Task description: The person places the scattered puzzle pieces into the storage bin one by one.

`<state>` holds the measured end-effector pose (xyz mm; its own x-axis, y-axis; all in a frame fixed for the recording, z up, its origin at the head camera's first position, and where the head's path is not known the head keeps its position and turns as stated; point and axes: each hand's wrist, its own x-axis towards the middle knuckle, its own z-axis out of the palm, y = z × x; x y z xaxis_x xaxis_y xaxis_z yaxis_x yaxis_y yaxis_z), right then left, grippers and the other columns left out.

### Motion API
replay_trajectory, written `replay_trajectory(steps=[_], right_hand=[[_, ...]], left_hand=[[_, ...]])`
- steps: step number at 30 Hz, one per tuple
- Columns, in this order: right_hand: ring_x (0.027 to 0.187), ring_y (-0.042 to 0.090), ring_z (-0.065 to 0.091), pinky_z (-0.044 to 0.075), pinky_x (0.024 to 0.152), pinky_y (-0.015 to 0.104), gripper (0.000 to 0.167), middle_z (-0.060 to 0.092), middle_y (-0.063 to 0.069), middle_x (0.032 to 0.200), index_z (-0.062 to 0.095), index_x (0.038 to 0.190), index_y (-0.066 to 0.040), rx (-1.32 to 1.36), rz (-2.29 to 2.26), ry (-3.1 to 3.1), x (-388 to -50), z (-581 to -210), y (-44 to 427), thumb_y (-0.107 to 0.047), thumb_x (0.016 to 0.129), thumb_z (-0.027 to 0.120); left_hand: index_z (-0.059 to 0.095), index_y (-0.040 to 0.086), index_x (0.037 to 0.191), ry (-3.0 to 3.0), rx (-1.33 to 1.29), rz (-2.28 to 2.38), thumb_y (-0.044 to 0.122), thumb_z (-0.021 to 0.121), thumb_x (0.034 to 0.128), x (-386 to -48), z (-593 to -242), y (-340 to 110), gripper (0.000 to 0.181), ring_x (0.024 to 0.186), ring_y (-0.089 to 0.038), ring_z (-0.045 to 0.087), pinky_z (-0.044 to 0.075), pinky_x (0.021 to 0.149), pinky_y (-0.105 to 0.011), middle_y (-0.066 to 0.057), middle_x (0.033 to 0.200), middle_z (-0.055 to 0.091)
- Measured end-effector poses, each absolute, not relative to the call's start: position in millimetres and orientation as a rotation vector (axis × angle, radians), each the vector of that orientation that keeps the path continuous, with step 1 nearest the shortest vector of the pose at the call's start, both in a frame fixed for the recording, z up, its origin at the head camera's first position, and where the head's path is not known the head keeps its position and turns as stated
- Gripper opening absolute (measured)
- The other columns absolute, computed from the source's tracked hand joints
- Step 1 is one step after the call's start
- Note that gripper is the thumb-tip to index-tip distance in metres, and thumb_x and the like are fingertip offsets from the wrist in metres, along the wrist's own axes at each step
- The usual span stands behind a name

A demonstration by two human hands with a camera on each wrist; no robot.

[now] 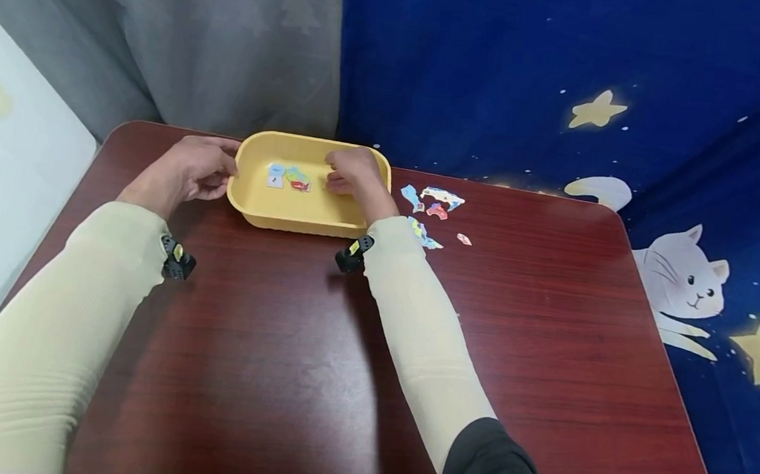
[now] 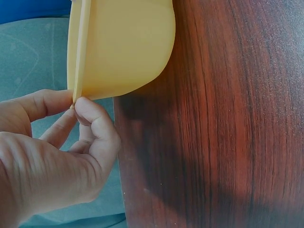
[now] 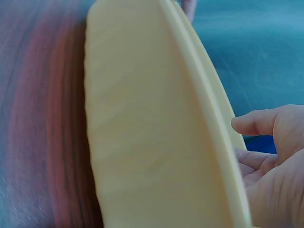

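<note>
Left hand (image 1: pixel 187 166) is pinching the left rim of the yellow bin (image 1: pixel 303 226), its long axis running left-right on the table (image 1: pixel 546 339). Cutouts (image 1: pixel 298 180) are lying in its left half; right hand (image 1: pixel 358 176), digits apart, is occupying its right. Loose pieces (image 1: pixel 437 211) are lying right of the bin.

you have two hands (image 1: pixel 194 166), two wrist cameras (image 1: pixel 179 262), one bin (image 1: pixel 307 225) and one table (image 1: pixel 549 302). you see five scraps (image 1: pixel 437 211) beside the bin; those inside are too small to count surely.
</note>
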<state>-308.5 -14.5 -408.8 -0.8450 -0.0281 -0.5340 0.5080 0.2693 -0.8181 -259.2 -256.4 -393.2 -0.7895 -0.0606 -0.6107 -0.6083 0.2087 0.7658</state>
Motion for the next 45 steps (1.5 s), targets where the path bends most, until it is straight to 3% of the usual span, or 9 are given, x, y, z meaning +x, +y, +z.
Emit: replay_trajectory(steps=[4, 10, 17, 28, 33, 40, 45], right_hand=[[0.092, 0.033, 0.071, 0.059, 0.078, 0.037, 0.053, 0.069, 0.022, 0.105, 0.044, 0.139, 0.001, 0.44, -1.67, 2.043, -308, -403, -3, -0.016, 0.093, 0.062], [0.084, 0.03, 0.072, 0.059, 0.076, 0.036, 0.028, 0.07, 0.022, 0.103, 0.058, 0.115, 0.001, 0.445, -1.748, 2.033, -305, -392, 14, -0.016, 0.094, 0.061], [0.084, 0.025, 0.073, 0.059, 0.072, 0.03, 0.036, 0.07, 0.017, 0.107, 0.057, 0.125, -0.003, 0.436, -1.754, 2.057, -301, -373, 38, -0.022, 0.095, 0.063], [0.085, 0.029, 0.073, 0.059, 0.072, 0.031, 0.041, 0.07, 0.022, 0.105, 0.057, 0.128, 0.001, 0.399, -1.902, 2.072, -298, -365, 76, -0.018, 0.093, 0.063], [0.089, 0.032, 0.072, 0.059, 0.074, 0.033, 0.039, 0.07, 0.023, 0.105, 0.057, 0.127, 0.0, 0.439, -1.932, 2.082, -297, -365, 94, -0.017, 0.093, 0.063], [0.081, 0.031, 0.073, 0.058, 0.075, 0.035, 0.035, 0.07, 0.024, 0.104, 0.059, 0.123, 0.0, 0.491, -1.952, 2.095, -297, -370, 116, -0.015, 0.092, 0.063], [0.089, 0.032, 0.072, 0.058, 0.077, 0.035, 0.035, 0.069, 0.023, 0.108, 0.059, 0.123, 0.0, 0.535, -1.929, 2.096, -296, -375, 128, -0.016, 0.092, 0.063]], left_hand=[[0.038, 0.02, 0.149, 2.031, -0.608, 1.617, 0.002, 0.051, 0.0925, -259, -394, -258, 0.061, 0.055, -0.009, 0.057, 0.052, 0.055, -0.023, 0.003, 0.066, 0.058], [0.038, 0.019, 0.149, 2.03, -0.589, 1.618, 0.002, 0.051, 0.0926, -258, -393, -258, 0.06, 0.054, -0.009, 0.057, 0.052, 0.054, -0.023, 0.004, 0.065, 0.058], [0.038, 0.018, 0.149, 2.036, -0.582, 1.617, 0.002, 0.05, 0.0928, -259, -393, -257, 0.059, 0.055, -0.009, 0.056, 0.052, 0.055, -0.023, 0.003, 0.066, 0.058], [0.037, 0.02, 0.15, 2.029, -0.598, 1.626, 0.003, 0.051, 0.0931, -259, -394, -257, 0.061, 0.055, -0.01, 0.057, 0.053, 0.056, -0.024, 0.003, 0.066, 0.057], [0.038, 0.02, 0.149, 2.018, -0.598, 1.63, 0.003, 0.052, 0.0927, -259, -393, -256, 0.061, 0.055, -0.01, 0.057, 0.053, 0.056, -0.024, 0.003, 0.067, 0.058], [0.04, 0.021, 0.149, 2.021, -0.604, 1.627, 0.005, 0.052, 0.0934, -258, -392, -257, 0.059, 0.056, -0.011, 0.056, 0.054, 0.057, -0.024, 0.002, 0.07, 0.057], [0.041, 0.021, 0.148, 2.019, -0.608, 1.631, 0.004, 0.052, 0.0934, -258, -393, -257, 0.058, 0.055, -0.011, 0.056, 0.053, 0.056, -0.024, 0.002, 0.071, 0.057]])
